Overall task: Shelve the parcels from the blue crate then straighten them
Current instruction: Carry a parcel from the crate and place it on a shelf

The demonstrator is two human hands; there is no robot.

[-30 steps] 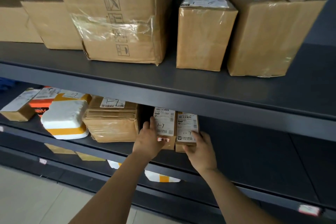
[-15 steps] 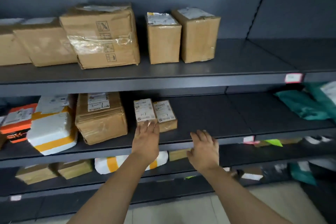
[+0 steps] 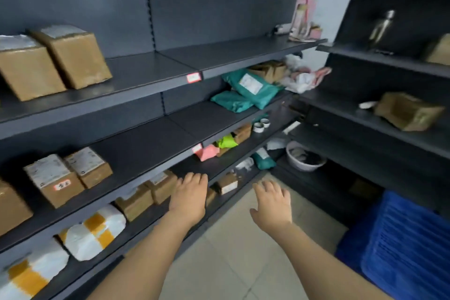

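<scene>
Parcels (image 3: 56, 185), two small brown ones with white labels on top, sit side by side on the middle shelf (image 3: 146, 151). The left grip (image 3: 188, 198) and right grip (image 3: 271, 204) hover flat-fingered and empty to their right. The crate (image 3: 401, 246), blue and ribbed, stands on the floor (image 3: 243, 263).

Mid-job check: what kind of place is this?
Probably a parcel storeroom: dark metal shelving holds labelled cardboard boxes and teal mailer bags, with a blue crate on the floor.
</scene>
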